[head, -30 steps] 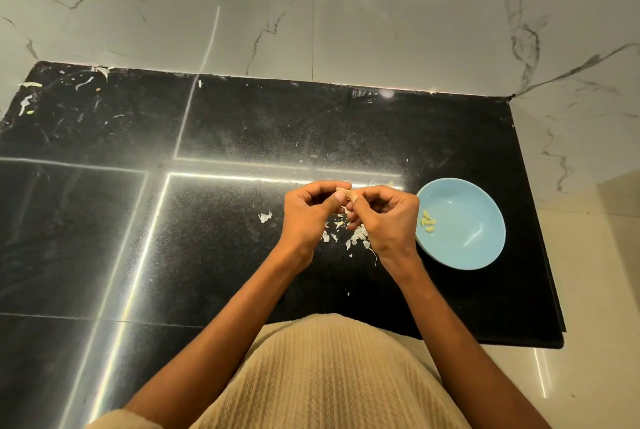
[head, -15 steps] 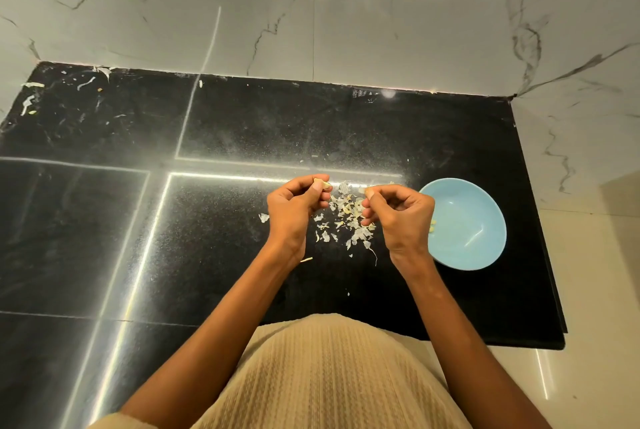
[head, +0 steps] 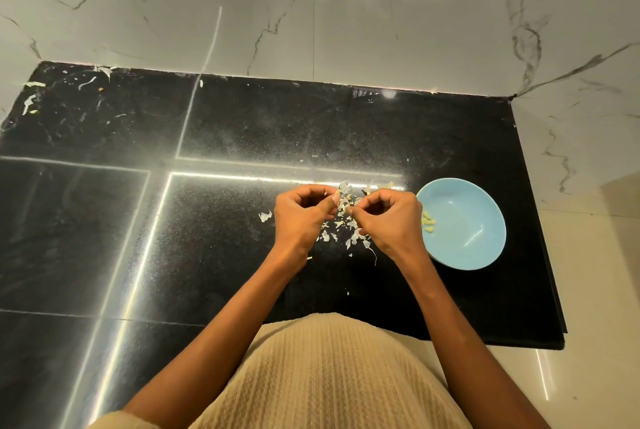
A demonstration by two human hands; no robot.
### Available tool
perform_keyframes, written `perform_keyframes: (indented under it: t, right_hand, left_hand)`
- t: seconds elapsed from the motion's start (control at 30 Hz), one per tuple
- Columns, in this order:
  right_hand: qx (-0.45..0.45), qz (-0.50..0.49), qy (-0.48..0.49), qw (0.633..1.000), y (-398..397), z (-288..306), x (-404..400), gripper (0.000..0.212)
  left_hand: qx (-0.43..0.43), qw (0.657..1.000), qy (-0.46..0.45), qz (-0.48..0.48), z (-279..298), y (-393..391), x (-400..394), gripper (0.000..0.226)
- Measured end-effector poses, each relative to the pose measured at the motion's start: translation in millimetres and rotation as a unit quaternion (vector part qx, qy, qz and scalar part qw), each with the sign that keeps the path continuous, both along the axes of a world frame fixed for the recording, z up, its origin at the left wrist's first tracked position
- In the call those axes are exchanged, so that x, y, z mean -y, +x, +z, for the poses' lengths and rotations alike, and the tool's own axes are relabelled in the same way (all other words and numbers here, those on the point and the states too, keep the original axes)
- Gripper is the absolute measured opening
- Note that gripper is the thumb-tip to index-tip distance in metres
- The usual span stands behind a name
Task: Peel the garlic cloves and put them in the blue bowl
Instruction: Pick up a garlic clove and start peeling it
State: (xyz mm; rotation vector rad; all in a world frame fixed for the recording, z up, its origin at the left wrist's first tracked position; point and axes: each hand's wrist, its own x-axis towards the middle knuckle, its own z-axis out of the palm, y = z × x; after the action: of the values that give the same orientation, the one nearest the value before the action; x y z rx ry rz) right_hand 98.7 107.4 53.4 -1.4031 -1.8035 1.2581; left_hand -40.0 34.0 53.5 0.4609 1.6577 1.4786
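Garment: beige ribbed knit (head: 329, 376), nearest the camera, cut off by the lower edge; it hides the near rim of the tabletop.
Forearms: both bare, rising from the lower corners and converging toward the centre.
Left hand (head: 299, 217): fingers curled inward, thumb tip pressed toward the forefinger; a pale speck shows at the thumb, too small to identify, so what it pinches cannot be told.
Right hand (head: 389, 220): fingers curled, tips pinched together at the edge facing the left hand; whether they hold a clove or only skin cannot be told.
Garlic skins (head: 341, 220): white flakes scattered on the tabletop between and under the hands, partly hidden by them; one stray flake lies left of the left hand.
Tabletop (head: 207, 255): black polished stone, crossed by bright reflected lines.
Blue bowl (head: 464, 224): just right of the right hand, its left rim hidden behind the knuckles.
Peeled garlic cloves (head: 428, 221): small pale cluster inside the bowl at its left side; count unclear.
Wall (head: 346, 12): white veined marble beyond the tabletop.
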Motion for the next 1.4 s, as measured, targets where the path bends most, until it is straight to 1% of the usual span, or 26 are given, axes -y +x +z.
perform_keyframes:
  t: [0.07,0.13,0.2,0.33,0.47,0.63,0.87,1.07,1.23,1.4]
  right_hand:
    - [0.010,0.000,-0.005,1.000,1,0,-1,0.018]
    - [0.006,0.004,-0.022,1.000,1,2,-2,0.016]
    - [-0.019,0.009,-0.051,0.998,0,7,-1,0.010]
    - [-0.072,0.016,-0.062,0.995,-3,16,0,0.013]
    - [-0.101,0.025,-0.074,0.992,-6,20,2,0.017]
    - [-0.110,0.023,-0.076,0.991,-8,19,5,0.017]
    - [-0.133,0.028,-0.085,0.987,-7,21,4,0.024]
    - [-0.125,0.015,-0.081,0.989,-7,19,3,0.030]
    - [-0.139,-0.009,-0.100,0.985,-7,17,3,0.031]
    - [-0.167,-0.022,-0.126,0.978,-8,16,3,0.023]
  left_hand:
    - [-0.001,1.000,0.000,-0.007,0,2,0,0.010]
    - [0.006,1.000,0.002,-0.012,0,3,0,0.012]
    - [0.006,1.000,0.000,-0.022,1,3,0,0.012]
    - [-0.004,0.999,-0.011,-0.032,-2,2,0,0.013]
    - [-0.021,0.999,-0.009,-0.031,0,4,0,0.009]
    - [-0.055,0.998,0.002,-0.036,2,5,1,0.006]
    - [-0.045,0.998,-0.007,-0.031,0,5,0,0.005]
    - [-0.045,0.998,-0.006,-0.043,2,7,1,0.005]
    - [-0.010,0.999,-0.006,-0.043,3,7,0,0.009]
    - [0.067,0.997,-0.005,-0.038,6,8,0,0.007]
